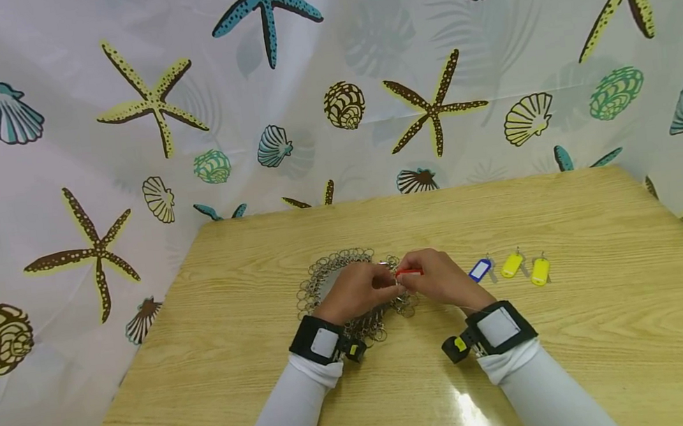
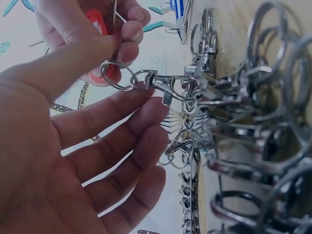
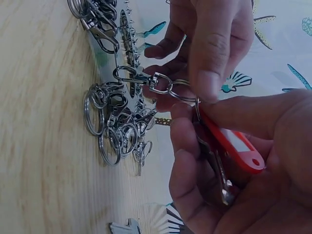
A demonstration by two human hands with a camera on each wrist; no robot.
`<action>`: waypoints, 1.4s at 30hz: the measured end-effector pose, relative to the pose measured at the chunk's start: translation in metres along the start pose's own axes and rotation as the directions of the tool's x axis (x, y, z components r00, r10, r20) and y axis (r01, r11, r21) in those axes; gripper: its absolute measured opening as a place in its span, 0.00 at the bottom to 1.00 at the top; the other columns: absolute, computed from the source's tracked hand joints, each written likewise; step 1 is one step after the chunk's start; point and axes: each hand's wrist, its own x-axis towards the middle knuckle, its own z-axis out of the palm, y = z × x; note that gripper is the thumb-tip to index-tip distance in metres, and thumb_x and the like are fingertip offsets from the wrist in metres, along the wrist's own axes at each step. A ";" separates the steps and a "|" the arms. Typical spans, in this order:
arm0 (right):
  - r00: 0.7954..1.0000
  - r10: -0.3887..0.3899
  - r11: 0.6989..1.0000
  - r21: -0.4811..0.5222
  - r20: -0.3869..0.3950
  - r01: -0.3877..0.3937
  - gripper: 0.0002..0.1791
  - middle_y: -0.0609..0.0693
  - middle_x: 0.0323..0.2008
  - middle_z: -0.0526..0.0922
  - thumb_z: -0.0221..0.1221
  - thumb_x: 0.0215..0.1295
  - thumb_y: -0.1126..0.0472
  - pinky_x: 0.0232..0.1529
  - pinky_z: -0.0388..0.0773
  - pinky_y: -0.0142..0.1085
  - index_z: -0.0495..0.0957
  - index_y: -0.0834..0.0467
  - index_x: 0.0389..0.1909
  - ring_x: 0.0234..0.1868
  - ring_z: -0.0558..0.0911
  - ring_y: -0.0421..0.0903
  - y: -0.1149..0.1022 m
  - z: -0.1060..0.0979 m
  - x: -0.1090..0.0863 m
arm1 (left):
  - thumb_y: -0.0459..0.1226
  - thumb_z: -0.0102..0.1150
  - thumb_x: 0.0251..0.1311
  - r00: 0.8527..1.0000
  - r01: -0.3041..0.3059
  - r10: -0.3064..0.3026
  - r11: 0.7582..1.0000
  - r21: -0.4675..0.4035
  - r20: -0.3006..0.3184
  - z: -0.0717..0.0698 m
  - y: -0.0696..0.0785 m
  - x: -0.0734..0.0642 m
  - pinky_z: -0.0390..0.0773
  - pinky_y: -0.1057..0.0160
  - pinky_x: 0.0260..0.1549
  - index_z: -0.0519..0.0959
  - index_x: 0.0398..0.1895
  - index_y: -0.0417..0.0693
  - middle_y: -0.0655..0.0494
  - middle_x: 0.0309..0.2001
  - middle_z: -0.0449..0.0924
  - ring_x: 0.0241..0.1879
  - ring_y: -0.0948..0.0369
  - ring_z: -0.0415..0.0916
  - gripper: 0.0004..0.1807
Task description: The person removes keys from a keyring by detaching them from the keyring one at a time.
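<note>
My left hand (image 1: 359, 292) pinches a metal split ring (image 2: 117, 75) between thumb and fingers, its other fingers spread loosely below. The ring hangs on a swivel clasp (image 3: 146, 80) hooked at the edge of a round grey rack (image 1: 327, 285). Many more clasps with split rings (image 1: 373, 325) surround that rack. In my right hand (image 1: 437, 276), thumb and curled fingers grip a red key tag (image 3: 239, 146) with a metal key (image 3: 222, 180) beside it. The tag's small wire loop meets the split ring right at the left thumb tip, partly hidden by the fingers.
To the right of the hands, a blue key tag (image 1: 481, 269) and two yellow key tags (image 1: 512, 264) lie in a row on the wooden table (image 1: 614, 329). A curtain (image 1: 305, 112) printed with shells and starfish stands behind the table and along its sides.
</note>
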 end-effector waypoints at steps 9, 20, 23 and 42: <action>0.999 -0.018 0.999 0.050 0.044 0.015 0.04 0.54 0.30 0.83 0.59 0.67 0.64 0.29 0.71 0.37 0.81 0.58 0.36 0.31 0.80 0.52 -0.002 -0.002 -0.002 | 0.43 0.61 0.64 0.999 0.035 -0.035 0.999 -0.013 0.022 0.001 -0.002 -0.001 0.66 0.69 0.21 0.83 0.27 0.53 0.64 0.22 0.76 0.19 0.67 0.68 0.09; 0.999 -0.036 0.999 0.002 0.039 0.036 0.05 0.48 0.30 0.81 0.57 0.66 0.65 0.29 0.72 0.36 0.82 0.59 0.35 0.28 0.75 0.42 0.002 -0.002 -0.001 | 0.44 0.66 0.60 1.000 0.015 -0.015 1.000 0.022 0.017 0.001 -0.002 0.000 0.74 0.68 0.27 0.84 0.32 0.53 0.64 0.29 0.81 0.26 0.69 0.75 0.06; 0.998 -0.042 0.999 0.000 0.040 0.042 0.04 0.49 0.29 0.80 0.58 0.65 0.65 0.28 0.71 0.35 0.81 0.59 0.34 0.26 0.74 0.42 0.003 -0.003 -0.001 | 0.42 0.67 0.58 1.000 -0.002 0.001 1.000 0.031 0.018 0.001 -0.002 0.001 0.75 0.69 0.30 0.84 0.33 0.52 0.62 0.31 0.82 0.29 0.68 0.76 0.05; 0.997 -0.043 0.998 0.037 0.060 0.041 0.04 0.49 0.32 0.81 0.58 0.66 0.63 0.30 0.73 0.37 0.81 0.57 0.35 0.30 0.76 0.44 0.003 -0.003 -0.001 | 0.45 0.61 0.64 0.999 0.015 -0.014 0.999 -0.033 0.051 0.001 -0.001 0.000 0.63 0.70 0.19 0.85 0.26 0.48 0.65 0.17 0.73 0.16 0.67 0.64 0.14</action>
